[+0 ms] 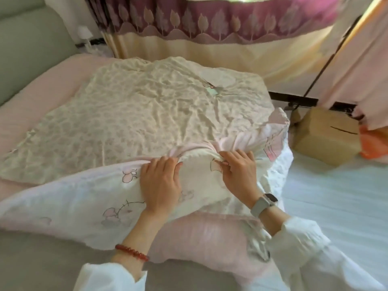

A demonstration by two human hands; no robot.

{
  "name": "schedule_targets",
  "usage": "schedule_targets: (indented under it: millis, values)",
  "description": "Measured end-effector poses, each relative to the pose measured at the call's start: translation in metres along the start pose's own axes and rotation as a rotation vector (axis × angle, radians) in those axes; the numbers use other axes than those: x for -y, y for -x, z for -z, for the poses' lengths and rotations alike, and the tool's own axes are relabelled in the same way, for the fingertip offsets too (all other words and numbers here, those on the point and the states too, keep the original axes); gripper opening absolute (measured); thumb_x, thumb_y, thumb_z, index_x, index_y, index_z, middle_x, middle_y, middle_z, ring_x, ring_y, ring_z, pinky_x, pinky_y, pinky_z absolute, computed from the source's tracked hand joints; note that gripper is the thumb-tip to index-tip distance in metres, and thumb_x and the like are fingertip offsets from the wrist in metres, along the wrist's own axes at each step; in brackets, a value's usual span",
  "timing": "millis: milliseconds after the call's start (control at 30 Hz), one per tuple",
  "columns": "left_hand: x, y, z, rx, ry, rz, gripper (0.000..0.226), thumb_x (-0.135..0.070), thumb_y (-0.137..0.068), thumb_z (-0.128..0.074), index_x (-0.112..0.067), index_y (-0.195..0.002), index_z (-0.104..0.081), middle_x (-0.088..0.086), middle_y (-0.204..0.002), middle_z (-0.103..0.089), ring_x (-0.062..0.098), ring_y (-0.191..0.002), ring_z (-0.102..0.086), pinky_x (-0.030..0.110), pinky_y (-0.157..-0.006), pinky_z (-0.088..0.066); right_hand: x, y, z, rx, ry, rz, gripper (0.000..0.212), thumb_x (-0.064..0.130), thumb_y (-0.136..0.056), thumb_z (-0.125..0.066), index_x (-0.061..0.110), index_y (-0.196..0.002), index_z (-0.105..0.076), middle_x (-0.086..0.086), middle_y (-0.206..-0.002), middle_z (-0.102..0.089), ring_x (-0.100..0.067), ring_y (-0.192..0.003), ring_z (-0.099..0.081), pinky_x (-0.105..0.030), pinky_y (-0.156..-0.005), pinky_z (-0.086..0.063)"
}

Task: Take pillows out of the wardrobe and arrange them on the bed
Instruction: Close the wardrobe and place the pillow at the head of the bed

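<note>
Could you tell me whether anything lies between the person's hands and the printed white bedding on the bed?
Nothing visible does: the left hand and right hand already rest directly on the printed white bedding, fingers gathering its bunched edge.

A white fabric pillow printed with pale pink cartoon bows and thin dark outlines (pixel 88 198) lies flat across the near part of the bed (pixel 31 114), which is covered in pink sheeting. Its far edge is bunched into folds and overlaps a crumpled cream patterned blanket (pixel 147 106). The pillow's near right corner rests on a plain pink pillow (pixel 205 240).
</note>
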State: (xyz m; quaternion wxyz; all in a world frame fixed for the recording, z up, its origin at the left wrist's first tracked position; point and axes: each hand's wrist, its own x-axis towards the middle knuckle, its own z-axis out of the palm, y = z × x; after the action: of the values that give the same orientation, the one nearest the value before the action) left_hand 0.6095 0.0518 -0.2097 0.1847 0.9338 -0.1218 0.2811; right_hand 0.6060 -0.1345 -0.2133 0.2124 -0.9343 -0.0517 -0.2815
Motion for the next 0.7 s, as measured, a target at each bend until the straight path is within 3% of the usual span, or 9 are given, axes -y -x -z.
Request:
schedule_targets:
  millis: [167,300,400,500,700]
  values:
    - [-0.120,-0.020,-0.057,0.049,0.107,-0.139,0.030,-0.024,-0.089,-0.040,-0.006,-0.074,-0.058,0.009,-0.063,-0.059,0.029,-0.061,-0.056,0.035,-0.060,-0.029,-0.115,0.023,0.068,-0.090,0.145,-0.133,0.009,0.014,-0.078,-0.055,0.009,-0.074,-0.061,-0.012,-0.079,-0.060,-0.032,-0.077,-0.053,-0.034,-0.069,-0.028]
    - [-0.236,-0.030,-0.118,0.062,0.131,-0.242,0.027,-0.023,-0.090,-0.043,-0.008,-0.073,-0.058,0.007,-0.063,-0.059,0.028,-0.061,-0.055,0.034,-0.061,-0.030,-0.229,0.051,0.120,-0.037,0.149,-0.198,0.022,0.021,-0.086,-0.043,0.010,-0.081,-0.062,-0.007,-0.100,-0.068,-0.026,-0.106,-0.057,-0.039,-0.091,-0.025]
    - [-0.319,-0.039,-0.166,0.113,0.127,-0.295,0.023,-0.021,-0.088,-0.045,-0.008,-0.075,-0.059,0.007,-0.063,-0.059,0.028,-0.061,-0.055,0.034,-0.062,-0.030,-0.309,0.066,0.153,0.002,0.105,-0.302,0.027,0.022,-0.086,-0.039,0.007,-0.084,-0.062,-0.007,-0.091,-0.069,-0.027,-0.095,-0.063,-0.041,-0.095,-0.026]
    - [-0.380,-0.052,-0.213,0.174,0.128,-0.300,0.023,-0.019,-0.087,-0.045,-0.007,-0.073,-0.058,0.008,-0.061,-0.057,0.029,-0.058,-0.055,0.034,-0.061,-0.031,-0.380,0.067,0.174,0.021,0.119,-0.352,0.027,0.022,-0.086,-0.040,0.007,-0.081,-0.062,-0.007,-0.080,-0.068,-0.028,-0.081,-0.063,-0.037,-0.087,-0.031]
    - [-0.442,-0.101,-0.301,0.236,0.138,-0.283,0.024,-0.022,-0.086,-0.043,-0.008,-0.072,-0.058,0.006,-0.062,-0.058,0.027,-0.057,-0.053,0.034,-0.060,-0.034,-0.483,0.035,0.165,0.038,0.076,-0.476,0.011,0.013,-0.078,-0.052,0.007,-0.071,-0.056,-0.008,-0.066,-0.064,-0.028,-0.066,-0.061,-0.040,-0.074,-0.037]
